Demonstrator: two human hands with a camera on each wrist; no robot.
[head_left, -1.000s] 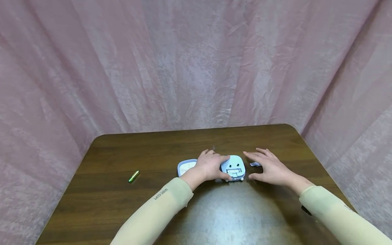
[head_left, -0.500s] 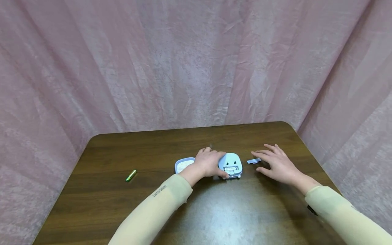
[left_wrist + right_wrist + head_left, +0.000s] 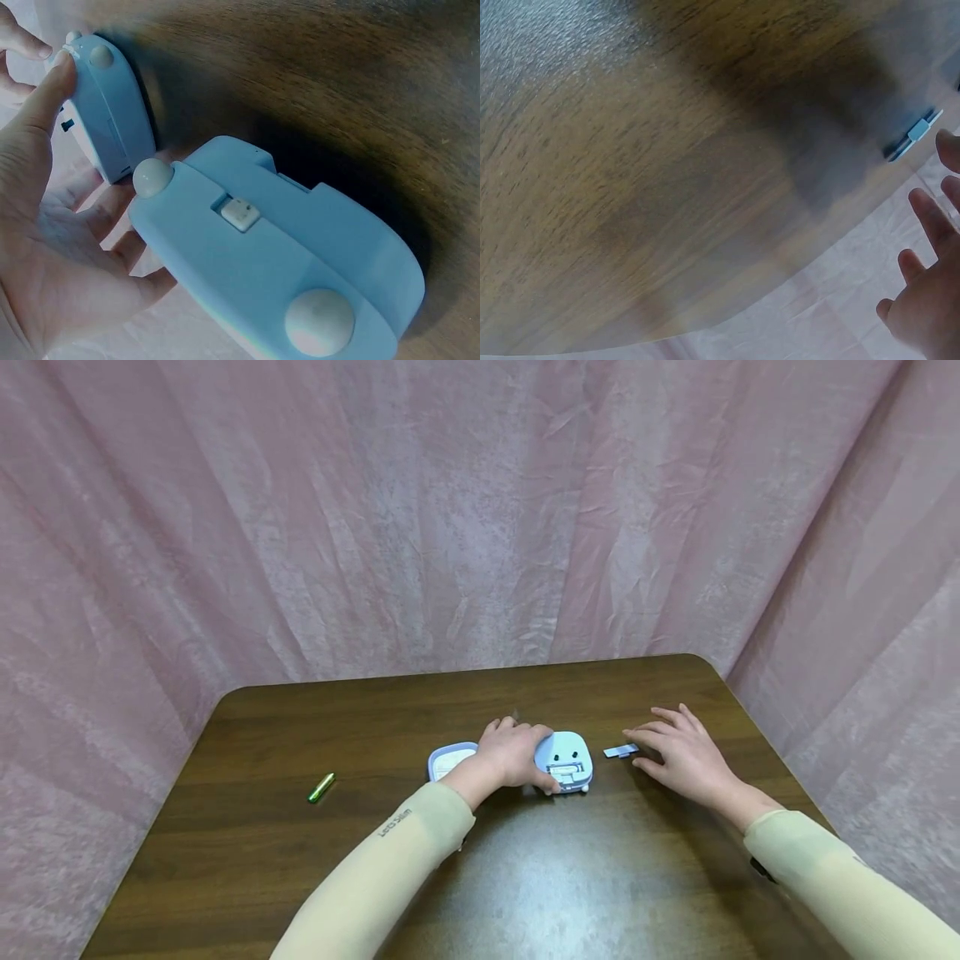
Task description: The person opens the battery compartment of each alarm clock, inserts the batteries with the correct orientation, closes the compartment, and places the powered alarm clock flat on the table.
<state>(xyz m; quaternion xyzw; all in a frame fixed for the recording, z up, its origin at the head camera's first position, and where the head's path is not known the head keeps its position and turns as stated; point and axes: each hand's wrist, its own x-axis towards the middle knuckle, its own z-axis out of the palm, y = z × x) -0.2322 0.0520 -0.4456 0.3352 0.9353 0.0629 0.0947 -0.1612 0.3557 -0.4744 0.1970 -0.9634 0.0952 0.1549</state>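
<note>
My left hand [image 3: 512, 753] holds a light-blue rounded device [image 3: 564, 748] on the table, thumb at its near edge and index finger at its far edge. Two small black knobs stick up from its upturned face, above an uncovered battery slot [image 3: 567, 772] with a silvery battery in it. In the left wrist view, a second light-blue piece [image 3: 300, 255] with white ball feet and a small white switch lies by the fingers. To the right, a flat light-blue battery cover [image 3: 621, 751] lies beside my right hand [image 3: 686, 760], whose fingers are spread and hold nothing.
A shiny green battery [image 3: 322, 787] lies on the left of the brown wooden table [image 3: 390, 718]. The second device piece, partly hidden by the left wrist, lies just left of the held one. Pink curtains [image 3: 465, 527] hang behind the table.
My right hand has drawn back to the right from beside the device, and the battery cover shows more fully. The left hand keeps its hold. The head view has shifted slightly.
</note>
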